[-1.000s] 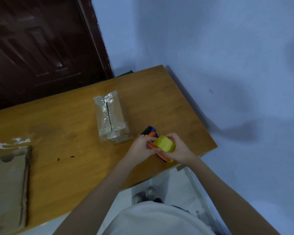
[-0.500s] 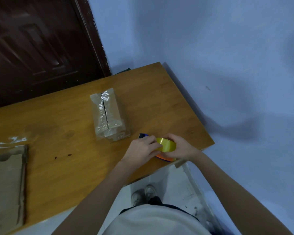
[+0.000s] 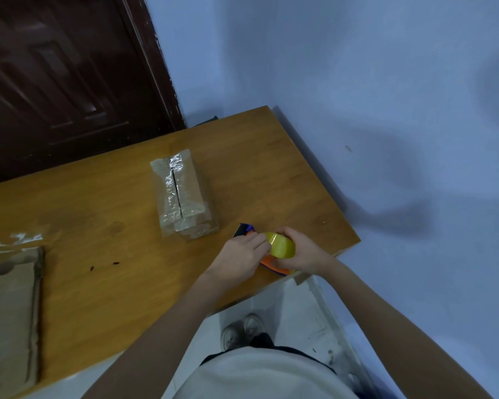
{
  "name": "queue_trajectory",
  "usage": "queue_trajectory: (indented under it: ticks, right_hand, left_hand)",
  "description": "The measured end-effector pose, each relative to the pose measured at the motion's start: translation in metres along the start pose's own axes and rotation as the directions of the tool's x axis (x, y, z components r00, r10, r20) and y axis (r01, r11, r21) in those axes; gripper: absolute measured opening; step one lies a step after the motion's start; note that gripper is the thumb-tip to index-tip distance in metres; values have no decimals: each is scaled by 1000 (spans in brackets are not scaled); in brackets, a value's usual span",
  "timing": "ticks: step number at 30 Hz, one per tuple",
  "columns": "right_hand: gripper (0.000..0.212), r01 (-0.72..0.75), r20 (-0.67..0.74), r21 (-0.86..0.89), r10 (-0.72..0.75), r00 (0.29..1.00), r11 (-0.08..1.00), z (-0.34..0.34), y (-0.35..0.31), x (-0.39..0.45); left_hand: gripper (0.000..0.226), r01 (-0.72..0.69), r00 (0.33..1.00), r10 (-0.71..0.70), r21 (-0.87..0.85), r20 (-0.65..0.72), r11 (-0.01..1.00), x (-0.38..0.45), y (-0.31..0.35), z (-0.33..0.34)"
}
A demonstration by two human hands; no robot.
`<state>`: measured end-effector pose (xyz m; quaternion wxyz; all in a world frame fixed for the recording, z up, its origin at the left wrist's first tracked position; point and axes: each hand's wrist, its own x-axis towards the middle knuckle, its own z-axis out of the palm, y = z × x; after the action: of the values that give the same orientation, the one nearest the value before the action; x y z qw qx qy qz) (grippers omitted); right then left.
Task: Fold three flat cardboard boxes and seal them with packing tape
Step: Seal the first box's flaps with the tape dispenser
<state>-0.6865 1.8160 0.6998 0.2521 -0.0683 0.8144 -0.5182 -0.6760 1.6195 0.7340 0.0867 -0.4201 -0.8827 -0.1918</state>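
Yellow packing tape (image 3: 280,245), on a roll mounted in an orange and dark blue dispenser (image 3: 271,264), is held above the near right corner of the wooden table (image 3: 104,283). The roll is gripped by the right hand (image 3: 303,254), whose fingers are curled over its far side and top. The left hand (image 3: 239,256) is set against the roll's left face, with its fingertips brought together at the rim of the tape; whether the loose end of the tape is actually pinched cannot be told. Only the orange lower edge and a dark blue tip of the dispenser are seen past the two hands.

Just beyond the hands, near but apart from them, a folded cardboard box (image 3: 183,194) is seen standing on the table. Its top seam is covered by glossy clear tape that runs down over the near end, and a dark slit is visible along the middle of the seam.

Well apart to the left, at the near left edge of the table, a flat cardboard sheet (image 3: 9,318) is laid, with a half-round notch in its far edge. White scraps (image 3: 15,242) are seen on the table surface just behind it, and two small dark specks (image 3: 104,266) lie between the sheet and the hands.

A dark brown door (image 3: 69,76) is seen behind the table, and a pale blue wall (image 3: 357,96) on the right. Below the table edge, a white shirt (image 3: 268,375) and light shoes (image 3: 242,331) on a pale floor are visible.
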Motion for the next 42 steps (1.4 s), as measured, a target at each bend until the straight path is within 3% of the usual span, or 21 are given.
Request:
queue_trajectory:
  ticks: [6, 13, 18, 24, 28, 33, 39, 42]
  right_hand:
    - [70, -48, -6, -36, 47, 999, 998, 3, 1, -2]
    - [66, -40, -34, -57, 38, 999, 998, 8, -4, -3]
    - [46, -60, -53, -68, 56, 997, 996, 10, -4, -2]
    - [47, -65, -65, -93, 59, 996, 994, 10, -6, -2]
    - [46, -85, -65, -106, 79, 995, 991, 11, -7, -2]
    - [55, -108, -45, -93, 104, 994, 990, 10, -9, -2]
    - [60, -118, -60, -110, 112, 992, 987, 10, -9, -2]
    - [54, -127, -73, -106, 119, 990, 986, 11, -10, -2]
  left_hand:
    - [12, 55, 998, -54, -29, 34, 998, 2, 0, 1]
    - [5, 288, 958, -284, -187, 51, 939, -3, -2, 7]
    - [5, 358, 933, -359, -166, 28, 919, -3, 3, 11]
    - [13, 259, 965, -245, -205, 92, 944, -9, -4, 1]
    - [35, 191, 976, -173, -139, 130, 972, -5, -8, -4]
    - [14, 83, 992, -70, -133, 103, 988, -1, -12, -8]
    - [8, 7, 997, -3, -45, 82, 999, 4, -9, -6]
    - [13, 66, 995, -64, -28, 76, 997, 4, -8, 1]
